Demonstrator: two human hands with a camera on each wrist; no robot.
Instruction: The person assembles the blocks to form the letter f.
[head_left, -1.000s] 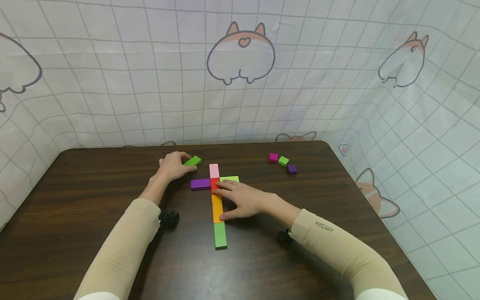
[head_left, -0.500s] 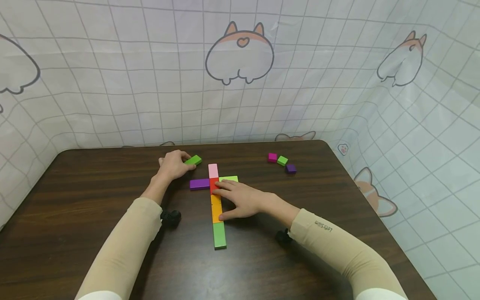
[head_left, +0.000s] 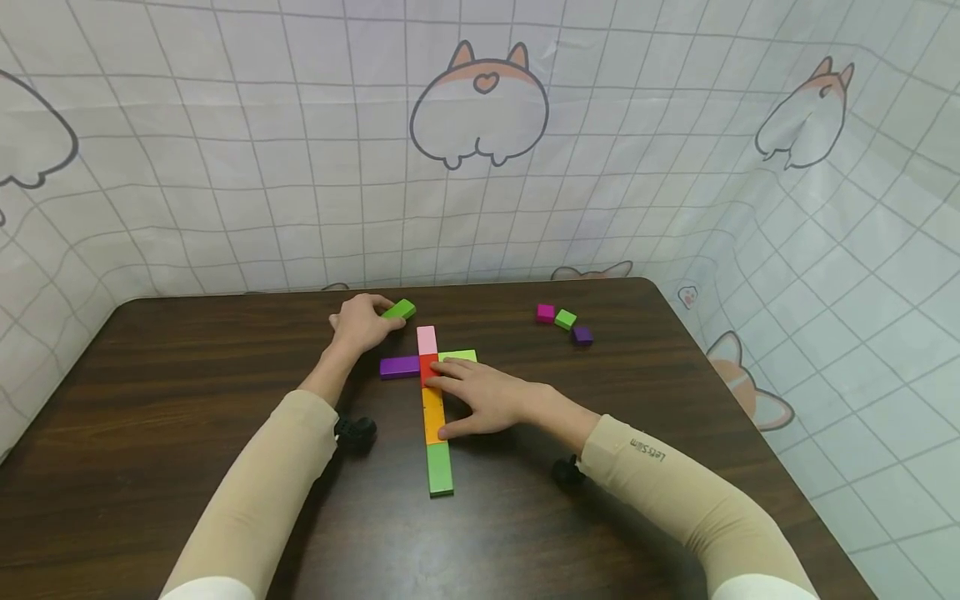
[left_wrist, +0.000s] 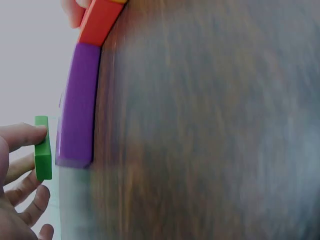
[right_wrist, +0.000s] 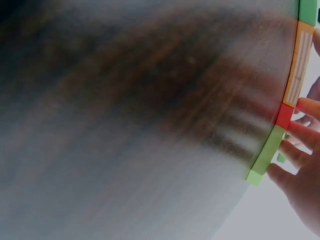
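In the head view my left hand pinches a green block between thumb and fingers, beyond the purple block. The left wrist view shows the green block gripped by its ends. A cross of coloured blocks lies on the table: pink block at the far end, then red block, orange block and a longer green block, with purple as left arm and lime block as right. My right hand spreads its fingers over the red and orange blocks, partly covering the lime one.
Three small cubes sit at the back right: a magenta cube, a green cube and a dark purple cube. A patterned curtain hangs behind the brown wooden table.
My left hand has moved slightly right and away from me, carrying the pinched green block towards the pink end of the cross. My right hand stays where it was.
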